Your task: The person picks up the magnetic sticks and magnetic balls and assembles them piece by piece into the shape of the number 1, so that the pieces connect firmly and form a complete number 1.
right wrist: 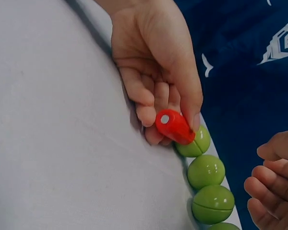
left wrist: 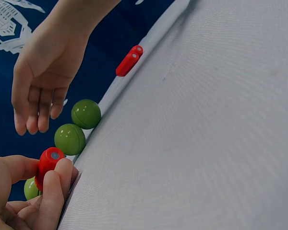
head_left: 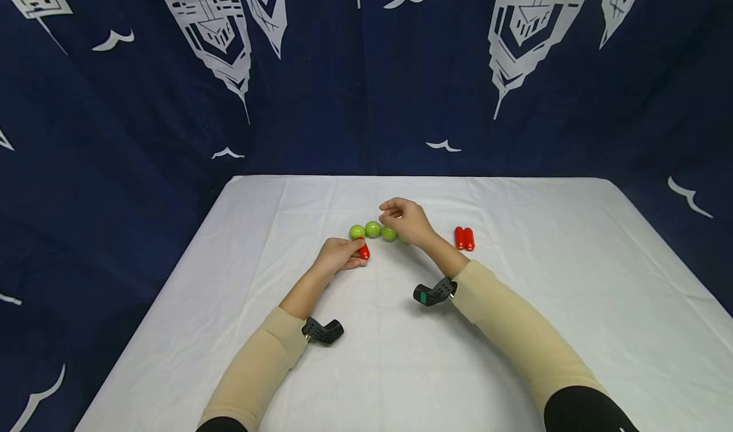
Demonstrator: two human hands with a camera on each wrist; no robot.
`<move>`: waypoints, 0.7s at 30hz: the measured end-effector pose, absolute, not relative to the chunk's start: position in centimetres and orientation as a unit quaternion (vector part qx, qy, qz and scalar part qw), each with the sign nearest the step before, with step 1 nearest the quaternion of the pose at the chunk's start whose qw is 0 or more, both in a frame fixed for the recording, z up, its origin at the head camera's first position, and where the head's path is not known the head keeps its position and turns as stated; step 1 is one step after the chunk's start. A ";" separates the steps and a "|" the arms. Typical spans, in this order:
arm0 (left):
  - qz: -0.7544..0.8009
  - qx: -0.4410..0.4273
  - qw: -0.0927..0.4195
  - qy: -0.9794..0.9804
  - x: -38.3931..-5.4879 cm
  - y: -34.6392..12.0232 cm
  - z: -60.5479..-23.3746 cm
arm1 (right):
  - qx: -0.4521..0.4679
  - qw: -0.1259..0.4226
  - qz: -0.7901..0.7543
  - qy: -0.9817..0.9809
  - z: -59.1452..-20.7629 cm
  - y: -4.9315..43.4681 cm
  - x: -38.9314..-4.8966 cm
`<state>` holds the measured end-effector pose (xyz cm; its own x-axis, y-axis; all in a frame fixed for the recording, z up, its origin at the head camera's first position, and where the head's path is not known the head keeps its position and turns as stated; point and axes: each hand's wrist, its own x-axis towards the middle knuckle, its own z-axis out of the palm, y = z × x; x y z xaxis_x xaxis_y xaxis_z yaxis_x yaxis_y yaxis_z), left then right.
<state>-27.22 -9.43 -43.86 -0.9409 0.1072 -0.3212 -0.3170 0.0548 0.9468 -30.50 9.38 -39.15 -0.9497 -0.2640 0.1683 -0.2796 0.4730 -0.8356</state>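
Note:
My left hand (head_left: pixel 336 254) pinches a red capsule-shaped piece (head_left: pixel 364 251) between thumb and fingers. A pale round spot marks the end of this piece (right wrist: pixel 165 119) in the right wrist view. Just beyond it, several glossy green balls (head_left: pixel 373 229), each with a seam line, lie in a row. The leftmost green ball (head_left: pixel 357 231) is right by the held piece and partly covered by the left hand in the right wrist view. Above the row hovers my right hand (head_left: pixel 404 218), fingers loosely bent around nothing. Its wrist partly hides the rightmost green ball (head_left: pixel 403 240).
Two more red pieces (head_left: pixel 465 238) lie side by side on the white tablecloth (head_left: pixel 378 355), right of the green row. A dark blue curtain (head_left: pixel 366 101) with white prints hangs behind the table's far edge.

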 end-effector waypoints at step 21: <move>0.675 -0.078 0.150 0.718 -27.0 -9.3 -43.5 | 0.223 -0.021 0.314 -0.923 -40.9 8.3 -31.9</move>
